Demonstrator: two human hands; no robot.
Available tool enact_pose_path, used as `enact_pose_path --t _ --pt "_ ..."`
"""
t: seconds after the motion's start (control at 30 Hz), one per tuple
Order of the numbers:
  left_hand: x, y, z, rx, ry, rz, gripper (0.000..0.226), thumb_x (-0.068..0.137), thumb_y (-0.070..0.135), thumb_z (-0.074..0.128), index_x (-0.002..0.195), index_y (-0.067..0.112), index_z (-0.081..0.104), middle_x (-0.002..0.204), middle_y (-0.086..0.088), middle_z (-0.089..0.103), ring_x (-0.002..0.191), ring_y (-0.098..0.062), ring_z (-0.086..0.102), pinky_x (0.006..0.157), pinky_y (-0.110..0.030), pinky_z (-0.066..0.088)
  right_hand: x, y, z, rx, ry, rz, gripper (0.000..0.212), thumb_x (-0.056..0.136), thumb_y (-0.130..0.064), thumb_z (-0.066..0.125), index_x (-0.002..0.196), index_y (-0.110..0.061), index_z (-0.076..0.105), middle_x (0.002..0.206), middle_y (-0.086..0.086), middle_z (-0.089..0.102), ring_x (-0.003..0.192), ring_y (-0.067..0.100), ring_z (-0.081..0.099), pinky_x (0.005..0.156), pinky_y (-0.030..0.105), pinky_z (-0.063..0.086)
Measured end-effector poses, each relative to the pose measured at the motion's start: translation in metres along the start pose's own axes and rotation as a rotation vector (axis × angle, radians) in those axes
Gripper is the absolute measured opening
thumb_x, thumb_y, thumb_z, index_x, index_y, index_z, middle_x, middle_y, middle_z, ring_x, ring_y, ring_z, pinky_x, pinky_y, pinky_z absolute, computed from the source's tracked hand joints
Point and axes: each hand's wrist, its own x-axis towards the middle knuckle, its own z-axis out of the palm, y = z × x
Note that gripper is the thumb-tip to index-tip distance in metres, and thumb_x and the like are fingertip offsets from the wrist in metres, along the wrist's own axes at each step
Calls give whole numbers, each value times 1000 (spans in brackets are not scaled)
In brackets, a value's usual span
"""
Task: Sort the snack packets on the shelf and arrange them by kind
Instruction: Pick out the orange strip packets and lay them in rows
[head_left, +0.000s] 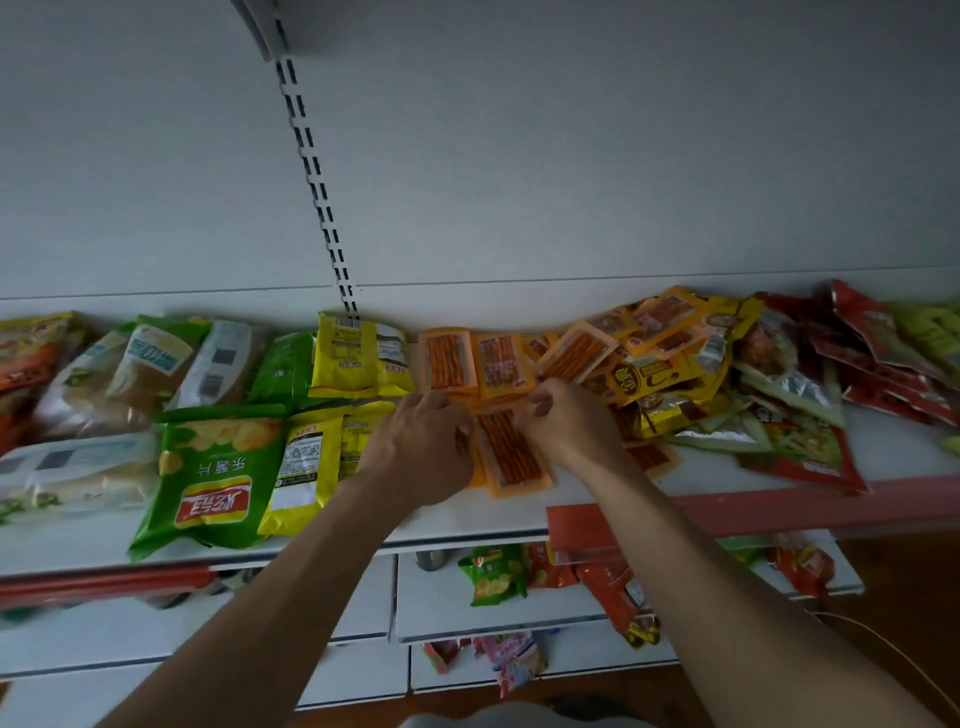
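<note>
Lying flat near the front of the shelf (519, 514), the orange stick packet (511, 457) is pinched at its left edge by the left hand (423, 441) and near its top right corner by the right hand (569, 423), fingers curled onto it. Matching packets (447, 361) sit just behind. The right forearm could brush the mixed heap (753, 374) alongside, spilling strays into the sorted row.

The shelf (493, 519) looks like smooth, matt white metal. The green chip bag (208, 478) is glossy, crinkled plastic.
</note>
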Motion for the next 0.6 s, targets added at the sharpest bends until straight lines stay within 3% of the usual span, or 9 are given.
enact_pose_path --t 0.13,0.2,0.3,0.5,0.6 --pt "17 13 -8 -7 21 -21 35 90 30 54 124 31 61 127 3 59 121 -21 52 95 -33 44 14 11 -32 -28 236 -83 18 87 -32 67 103 -25 68 107 -5 68 97 18 63 70 29 46" --pt "25 23 -6 -46 56 9 37 89 29 57 126 30 60 129 3 58 122 -22 52 94 -33 43 27 22 -47 -54 314 -118 27 87 -29 68 113 -21 65 118 -2 65 111 21 57 84 34 49" --pt "43 45 -1 -92 73 55 41 91 31 57 131 30 57 136 6 54 127 -19 48 98 -31 41 50 34 -61 -195 249 -141 39 88 -33 67 123 -16 58 126 3 59 124 28 46 103 42 41" --pt "92 91 19 -53 -59 50 38 92 28 52 129 16 53 130 -5 54 125 -27 49 102 -40 42 78 55 -63 -488 152 -243 54 84 -53 64 128 -26 52 137 -1 52 131 27 40 109 42 30" --pt "108 109 43 -140 -156 -24 46 94 23 49 136 7 40 145 -13 40 138 -32 33 114 -47 29 86 72 -68 -578 134 -215 68 81 -63 61 138 -28 46 149 3 39 139 30 27 114 48 18"
